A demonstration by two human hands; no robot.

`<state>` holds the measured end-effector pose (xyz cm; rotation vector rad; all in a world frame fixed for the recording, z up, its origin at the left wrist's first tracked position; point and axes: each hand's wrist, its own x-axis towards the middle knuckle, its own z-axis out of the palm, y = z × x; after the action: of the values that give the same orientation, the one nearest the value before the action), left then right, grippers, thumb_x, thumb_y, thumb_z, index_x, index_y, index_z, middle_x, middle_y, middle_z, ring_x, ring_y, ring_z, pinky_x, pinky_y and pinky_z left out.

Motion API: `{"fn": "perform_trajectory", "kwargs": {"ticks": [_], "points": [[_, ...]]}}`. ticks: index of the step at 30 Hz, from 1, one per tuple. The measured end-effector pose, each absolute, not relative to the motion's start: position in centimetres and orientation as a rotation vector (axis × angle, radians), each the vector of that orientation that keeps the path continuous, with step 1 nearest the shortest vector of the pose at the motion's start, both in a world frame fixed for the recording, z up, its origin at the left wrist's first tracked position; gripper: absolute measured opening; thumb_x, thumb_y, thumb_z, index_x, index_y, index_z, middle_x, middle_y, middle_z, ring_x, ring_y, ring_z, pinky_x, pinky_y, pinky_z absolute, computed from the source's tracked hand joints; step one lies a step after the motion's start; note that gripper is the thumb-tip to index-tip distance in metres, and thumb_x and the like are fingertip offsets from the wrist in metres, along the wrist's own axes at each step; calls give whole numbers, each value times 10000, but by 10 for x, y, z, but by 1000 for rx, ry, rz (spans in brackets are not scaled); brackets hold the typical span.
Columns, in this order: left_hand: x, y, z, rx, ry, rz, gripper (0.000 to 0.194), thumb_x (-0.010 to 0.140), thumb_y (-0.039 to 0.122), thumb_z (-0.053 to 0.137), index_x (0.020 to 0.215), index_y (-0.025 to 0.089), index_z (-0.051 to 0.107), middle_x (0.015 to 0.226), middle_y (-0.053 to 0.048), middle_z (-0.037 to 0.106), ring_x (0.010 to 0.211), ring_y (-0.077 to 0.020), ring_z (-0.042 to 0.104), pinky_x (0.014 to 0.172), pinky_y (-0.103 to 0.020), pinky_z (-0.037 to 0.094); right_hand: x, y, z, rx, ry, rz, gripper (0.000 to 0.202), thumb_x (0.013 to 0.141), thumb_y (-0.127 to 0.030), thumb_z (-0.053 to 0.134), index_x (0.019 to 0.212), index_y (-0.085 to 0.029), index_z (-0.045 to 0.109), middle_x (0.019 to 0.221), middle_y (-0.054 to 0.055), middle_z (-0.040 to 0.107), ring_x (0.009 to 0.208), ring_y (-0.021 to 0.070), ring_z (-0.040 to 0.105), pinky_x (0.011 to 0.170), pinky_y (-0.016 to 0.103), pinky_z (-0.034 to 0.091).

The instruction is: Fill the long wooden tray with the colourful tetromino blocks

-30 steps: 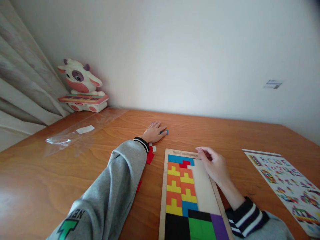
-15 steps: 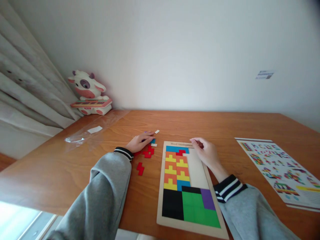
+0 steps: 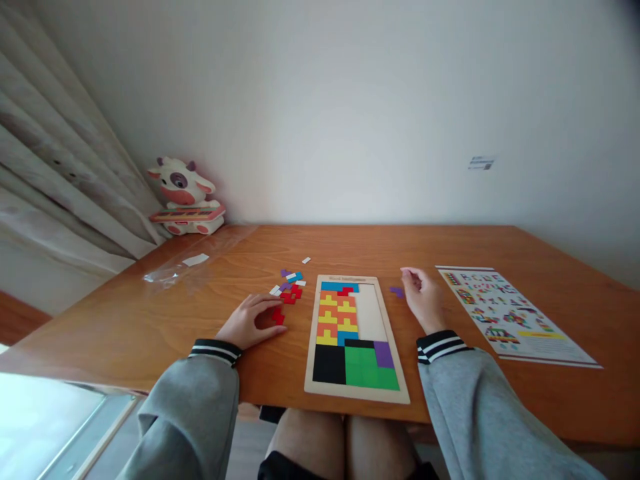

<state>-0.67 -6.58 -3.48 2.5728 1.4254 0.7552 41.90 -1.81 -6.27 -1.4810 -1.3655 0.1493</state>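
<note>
My left hand (image 3: 253, 321) rests on the table, thumb and fingers apart around a small red puzzle piece (image 3: 279, 317); whether the fingertips touch it I cannot tell. To the right of the board, my right hand (image 3: 423, 298) is curled with its fingertips together, and nothing shows in them. Just left of it lies a purple puzzle piece (image 3: 397, 292) on the table. Between the hands is a wooden puzzle board (image 3: 357, 395), partly filled with coloured pieces; its upper right area is bare wood.
Beyond my left hand is a loose pile of red, blue, purple and white pieces (image 3: 290, 293), with one white piece (image 3: 307, 261) apart. A printed pattern sheet (image 3: 505, 310) lies right. A clear plastic bag (image 3: 175, 270) and a cow keyboard toy (image 3: 187, 200) are left.
My left hand has drawn back from the pile to the lone red piece. My right hand has moved off the board to the right, beside a purple piece now visible there. The view has shifted.
</note>
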Motion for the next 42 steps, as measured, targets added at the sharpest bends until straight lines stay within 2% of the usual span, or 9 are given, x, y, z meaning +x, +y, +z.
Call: {"fn": "perform_trajectory", "kwargs": {"ticks": [3,7,11,16,25,29,33,37,42], "points": [[-7,-75,-39,2610,1410,825,345,839,490,664,1075,249,732,1125,-54,734,1050,-232,674,968,-392,549,430,-32,-64,-1532,-1454,234,465,891,-521,481,1044,-137,693,964,151,750,822,247,698,767,392,549],[0,-77,-43,2646,1320,918,239,923,405,574,1012,277,755,1008,-13,768,928,-185,705,873,-322,589,431,-45,-66,-1477,-1743,196,357,889,-421,522,1084,-180,698,1083,124,742,990,267,690,926,456,516],[4,-73,-41,2624,1369,930,282,933,426,543,1054,265,741,1045,-27,760,950,-193,709,896,-332,580,428,-49,-66,-1441,-1903,136,285,903,-342,521,1065,-205,711,1091,93,744,1023,260,681,958,456,501],[4,-71,-41,2526,1486,916,336,906,512,554,1063,272,729,1049,-29,756,952,-204,713,897,-336,579,429,-47,-69,-1471,-1879,106,277,906,-333,518,1069,-207,704,1090,90,744,1014,257,684,947,446,509],[6,-77,-38,2498,1425,932,283,879,445,582,1065,279,716,995,-3,761,885,-172,725,842,-278,596,427,-45,-69,-1488,-1770,180,310,912,-374,487,1086,-213,686,1090,96,737,1020,254,676,960,454,507],[7,-75,-37,2525,1417,918,302,847,482,631,1041,270,724,1027,-21,755,940,-196,714,889,-309,583,428,-44,-69,-1493,-1755,190,304,905,-363,491,1076,-204,686,1084,97,738,1022,252,674,960,455,505],[8,-74,-36,2465,1470,877,342,835,530,644,1040,267,720,1040,-21,755,939,-205,716,853,-317,596,428,-44,-69,-1489,-1748,196,305,904,-360,488,1067,-193,684,1074,103,738,1009,251,679,952,450,508],[10,-75,-34,2473,1420,897,274,884,486,589,940,265,741,967,-10,761,895,-182,721,865,-304,591,428,-44,-70,-1491,-1729,206,302,899,-356,495,1078,-192,674,1063,104,737,992,244,683,942,441,515],[13,-75,-32,2458,1368,918,265,867,479,613,930,258,743,966,-9,765,913,-187,720,882,-318,594,427,-44,-70,-1486,-1687,236,309,896,-362,499,1086,-180,662,1057,114,734,980,243,685,943,445,517]]}}
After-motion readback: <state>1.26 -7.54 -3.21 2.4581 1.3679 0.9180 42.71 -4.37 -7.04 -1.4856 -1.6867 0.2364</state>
